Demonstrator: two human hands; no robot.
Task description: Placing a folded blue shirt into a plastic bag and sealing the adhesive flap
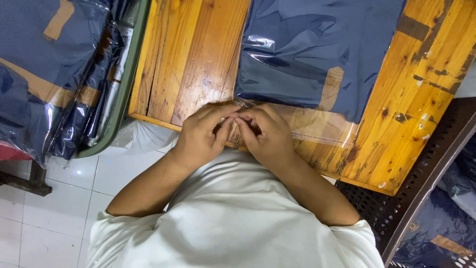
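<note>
A clear plastic bag [317, 49] holding a folded dark blue garment lies on the wooden table [198, 59]. Its open flap [322, 129] reaches the table's near edge. My left hand [201, 134] and my right hand [265, 131] meet at the flap's near left corner, fingertips pinched together on the thin plastic edge. The exact spot they pinch is hidden by my fingers. My white shirt fills the bottom of the view.
A green crate [126, 74] at the left holds a stack of bagged dark blue garments [44, 69]. A dark perforated crate [426, 183] at the right holds more bagged garments [446, 238]. White floor tiles [59, 198] show at the lower left.
</note>
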